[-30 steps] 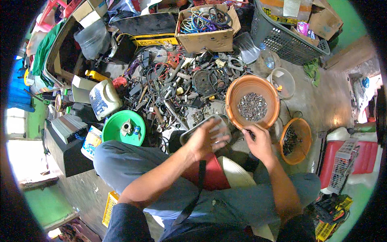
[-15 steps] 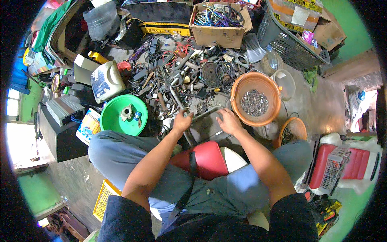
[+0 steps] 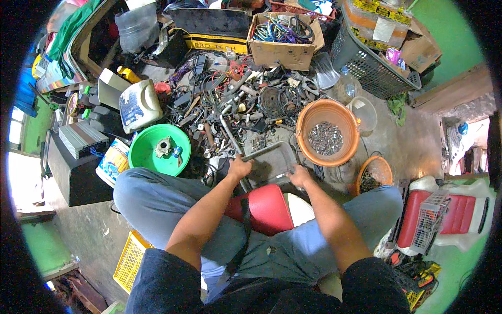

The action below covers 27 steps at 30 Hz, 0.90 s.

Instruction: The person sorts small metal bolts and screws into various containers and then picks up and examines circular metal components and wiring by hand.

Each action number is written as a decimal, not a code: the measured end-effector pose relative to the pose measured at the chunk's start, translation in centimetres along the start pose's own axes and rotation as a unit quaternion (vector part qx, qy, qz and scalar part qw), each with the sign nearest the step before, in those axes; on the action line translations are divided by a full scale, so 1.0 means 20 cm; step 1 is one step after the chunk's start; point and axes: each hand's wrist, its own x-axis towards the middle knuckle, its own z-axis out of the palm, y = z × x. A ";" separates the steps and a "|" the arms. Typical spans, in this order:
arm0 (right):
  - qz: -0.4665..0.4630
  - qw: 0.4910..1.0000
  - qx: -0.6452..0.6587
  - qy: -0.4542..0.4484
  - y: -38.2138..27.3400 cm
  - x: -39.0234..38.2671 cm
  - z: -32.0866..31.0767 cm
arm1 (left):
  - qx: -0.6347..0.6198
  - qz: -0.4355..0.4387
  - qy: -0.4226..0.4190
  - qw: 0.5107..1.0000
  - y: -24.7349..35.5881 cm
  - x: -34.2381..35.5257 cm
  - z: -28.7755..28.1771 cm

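My left hand [image 3: 240, 165] grips the left edge of a grey rectangular tray [image 3: 269, 157], beside a long metal tube [image 3: 228, 132]. At the tray's near right corner, my right hand [image 3: 297, 176] has its fingers closed on the tray's edge, by a small shiny piece. An orange bucket [image 3: 327, 136] holding several small metal pieces stands just beyond it to the right. To the left sits a green basin [image 3: 139, 157] with a metal fitting [image 3: 164, 147] inside. Below the tray, a red and white object [image 3: 260, 209] lies between my bent legs.
A heap of cables and metal parts [image 3: 251, 94] spreads ahead. Behind are a cardboard box of cables [image 3: 280, 52] and a grey basket [image 3: 366, 73]. A second orange bucket [image 3: 383, 166] and red cushioned object [image 3: 456, 214] are at right, a white jug [image 3: 140, 104] at left.
Both hands have come onto the tray. My left hand was raised with fingers spread; my right hand left the orange bucket's rim, touched the tray's far edge, then moved nearer me.
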 end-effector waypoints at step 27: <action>-0.134 0.912 0.102 0.374 -0.13 -0.01 0.00 | -0.229 0.019 0.122 0.966 0.10 0.08 -0.08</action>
